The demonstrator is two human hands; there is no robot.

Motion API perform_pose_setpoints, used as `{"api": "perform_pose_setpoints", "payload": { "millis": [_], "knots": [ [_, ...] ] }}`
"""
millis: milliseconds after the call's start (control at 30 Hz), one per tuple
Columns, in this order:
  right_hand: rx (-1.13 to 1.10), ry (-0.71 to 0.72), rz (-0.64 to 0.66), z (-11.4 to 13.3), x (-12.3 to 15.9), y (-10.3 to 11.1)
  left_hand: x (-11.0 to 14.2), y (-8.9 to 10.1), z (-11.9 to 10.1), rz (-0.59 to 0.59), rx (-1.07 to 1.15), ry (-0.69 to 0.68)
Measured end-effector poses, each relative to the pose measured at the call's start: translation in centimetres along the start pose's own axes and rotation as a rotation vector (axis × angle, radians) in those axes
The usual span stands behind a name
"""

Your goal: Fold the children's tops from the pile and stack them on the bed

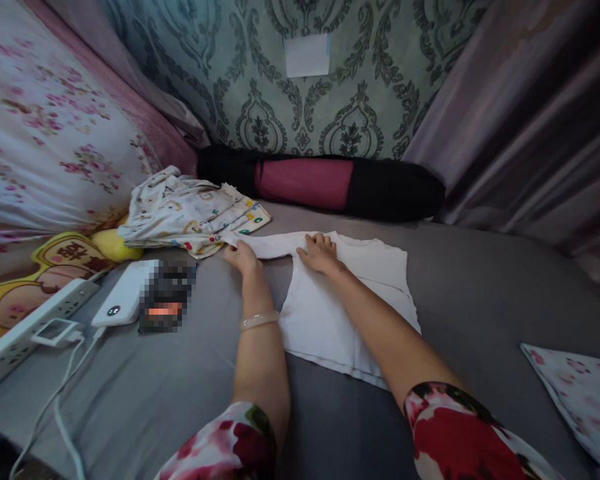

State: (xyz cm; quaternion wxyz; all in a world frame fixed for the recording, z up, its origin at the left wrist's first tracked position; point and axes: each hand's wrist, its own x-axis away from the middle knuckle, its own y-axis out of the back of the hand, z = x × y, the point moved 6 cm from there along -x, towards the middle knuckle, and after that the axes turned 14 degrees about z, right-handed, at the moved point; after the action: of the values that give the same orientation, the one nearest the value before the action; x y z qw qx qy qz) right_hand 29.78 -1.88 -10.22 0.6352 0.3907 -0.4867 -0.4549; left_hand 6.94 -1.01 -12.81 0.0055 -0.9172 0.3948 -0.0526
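Thumb and fingers of the left hand [243, 257] are closed on the cuff end of the sleeve of a white long-sleeved top [337, 313], which lies flat in the middle of the grey-sheeted bed [480, 293], nearer its far edge. The right hand [321, 255] rests palm down where sleeve meets shoulder, fingers bent; whether they pinch the cloth I cannot tell. The left forearm reaches almost straight forward, a pale bangle [260, 321] on it, while the right slants leftward across the top's body. Just beyond the left hand sits a pile of printed clothes [190, 207]. A black-and-maroon bolster-shaped bag [305, 183] lies along the far edge. Toward the left edge are a white power bank [125, 297], a power strip [35, 323] and a yellow cartoon cushion [55, 267]; a floral cloth item [580, 393] lies toward the near right corner.
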Motion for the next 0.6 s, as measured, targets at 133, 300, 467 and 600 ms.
{"api": "perform_pose_setpoints", "payload": {
  "millis": [133, 300, 467, 600],
  "knots": [
    [0.002, 0.015, 0.138, -0.1, -0.3, 0.5, -1.1, -0.7, -0.3, 0.059, 0.337, -0.036],
    [0.014, 0.021, 0.287, -0.3, -0.3, 1.2, -0.9, -2.0, -2.8, 0.215, 0.530, -0.160],
    [0.043, -0.008, 0.269, -0.1, -1.0, 1.3, 1.0, -4.3, -5.7, 0.455, 0.560, -0.228],
    [0.042, -0.032, 0.232, 0.5, -1.4, 1.3, 3.9, -6.2, -7.1, 0.543, 0.565, -0.222]
  ]
}}
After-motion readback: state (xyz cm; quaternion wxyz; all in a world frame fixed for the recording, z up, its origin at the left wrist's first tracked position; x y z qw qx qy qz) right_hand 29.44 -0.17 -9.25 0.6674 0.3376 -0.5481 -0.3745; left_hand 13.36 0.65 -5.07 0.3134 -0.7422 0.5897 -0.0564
